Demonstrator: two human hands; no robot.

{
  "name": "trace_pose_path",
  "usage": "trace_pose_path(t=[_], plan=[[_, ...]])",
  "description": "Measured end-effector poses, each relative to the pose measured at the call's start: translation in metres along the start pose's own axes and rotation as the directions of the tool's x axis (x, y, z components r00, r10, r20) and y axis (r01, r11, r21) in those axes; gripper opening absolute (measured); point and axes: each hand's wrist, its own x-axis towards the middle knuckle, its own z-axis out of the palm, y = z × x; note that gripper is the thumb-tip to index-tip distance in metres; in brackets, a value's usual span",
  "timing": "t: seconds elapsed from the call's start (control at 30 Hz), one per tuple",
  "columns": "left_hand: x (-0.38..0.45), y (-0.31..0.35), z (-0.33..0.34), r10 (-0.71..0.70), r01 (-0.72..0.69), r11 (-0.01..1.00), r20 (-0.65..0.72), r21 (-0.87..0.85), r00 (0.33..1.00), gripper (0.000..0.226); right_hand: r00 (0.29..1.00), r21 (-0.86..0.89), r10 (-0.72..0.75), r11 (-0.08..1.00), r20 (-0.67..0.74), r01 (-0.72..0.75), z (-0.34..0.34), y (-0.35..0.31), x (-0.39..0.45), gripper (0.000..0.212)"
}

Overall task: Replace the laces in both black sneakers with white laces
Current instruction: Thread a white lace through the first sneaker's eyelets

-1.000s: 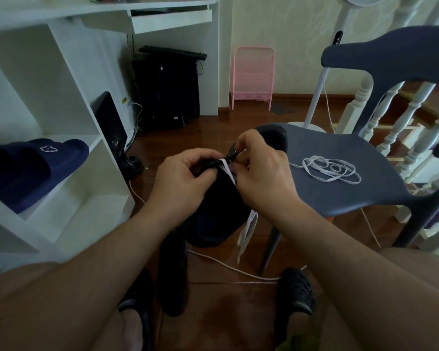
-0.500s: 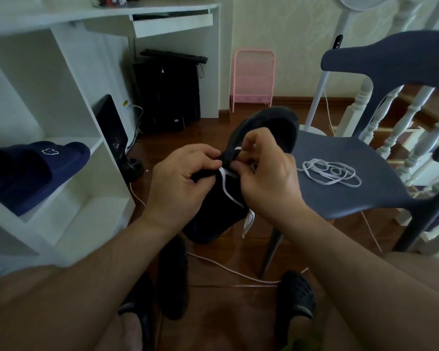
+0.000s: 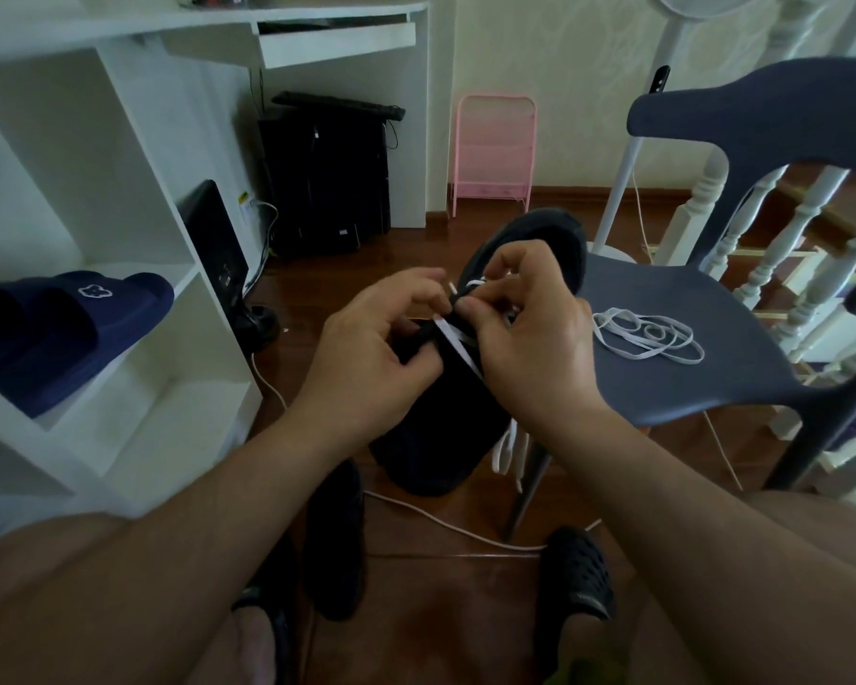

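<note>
I hold a black sneaker (image 3: 441, 427) up in front of me, its heel end against the chair's front edge. My left hand (image 3: 371, 358) grips the sneaker's upper on the left side. My right hand (image 3: 530, 338) pinches a white lace (image 3: 458, 346) that crosses the sneaker's top; its loose end (image 3: 510, 449) hangs below my right wrist. A second black sneaker (image 3: 337, 541) stands on the floor between my feet. Another white lace (image 3: 646, 336) lies coiled on the chair seat.
A grey-blue chair (image 3: 702, 338) stands to the right, with white banisters behind it. White shelving (image 3: 134, 269) on the left holds a navy slipper (image 3: 65, 328). A white cable (image 3: 446, 526) runs across the wooden floor. A pink rack (image 3: 494, 150) and a black computer tower (image 3: 327, 175) stand at the back.
The sneaker has tilted up, its heel end rising beside the chair seat. My right hand drew the white lace further across the top; the hanging end got shorter.
</note>
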Motion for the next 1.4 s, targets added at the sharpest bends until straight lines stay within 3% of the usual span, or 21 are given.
trace_pose_path(t=[0.1,0.17,0.3,0.43,0.53,0.63,0.7,0.93,1.07,1.13,1.23,1.4], plan=[[-0.003,0.000,0.003,-0.133,0.144,0.987,0.150,-0.066,0.980,0.066,0.994,-0.119,-0.025,0.992,0.111,0.038,-0.001,0.006,0.005,0.027],[-0.003,-0.003,0.008,-0.236,0.256,0.962,0.181,-0.097,0.955,0.069,0.986,-0.181,0.007,0.983,0.168,0.024,0.000,0.012,0.006,0.027],[-0.004,-0.008,0.018,-0.510,0.568,0.763,0.253,-0.308,0.822,0.063,0.956,-0.247,0.110,0.968,0.273,-0.041,0.006,0.019,0.005,0.029],[-0.001,-0.006,0.017,-0.564,0.663,0.636,0.347,-0.396,0.749,0.064,0.958,-0.315,0.053,0.948,0.282,0.040,0.011,0.024,0.003,0.032],[0.002,-0.005,0.018,-0.553,0.672,0.628,0.382,-0.392,0.740,0.069,0.965,-0.407,-0.001,0.906,0.262,0.112,0.012,0.025,0.007,0.036],[0.001,-0.007,0.020,-0.556,0.671,0.625,0.377,-0.399,0.741,0.069,0.968,-0.504,0.046,0.859,0.246,0.087,0.010,0.029,0.011,0.047],[0.001,-0.009,0.021,-0.562,0.660,0.618,0.347,-0.428,0.751,0.071,0.969,-0.500,0.072,0.864,0.234,0.056,0.010,0.031,0.012,0.044],[0.008,-0.013,0.009,-0.585,0.534,0.658,0.085,-0.532,0.806,0.074,0.940,-0.347,0.213,0.931,0.269,-0.112,-0.005,0.031,0.014,0.041],[0.009,-0.017,0.005,-0.631,0.459,0.641,-0.084,-0.615,0.771,0.072,0.897,-0.257,0.277,0.947,0.345,-0.193,-0.012,0.026,0.008,0.064],[0.011,-0.017,0.003,-0.650,0.431,0.620,-0.123,-0.656,0.749,0.071,0.846,-0.312,0.305,0.934,0.437,-0.175,-0.010,0.023,0.003,0.065],[0.014,-0.015,0.002,-0.670,0.401,0.537,-0.086,-0.742,0.737,0.068,0.848,-0.421,0.296,0.902,0.439,-0.097,0.002,0.022,-0.007,0.049],[0.017,-0.007,0.002,-0.627,0.363,0.346,0.074,-0.865,0.776,0.058,0.948,-0.370,0.241,0.917,0.209,-0.151,0.018,0.031,-0.006,0.037]])
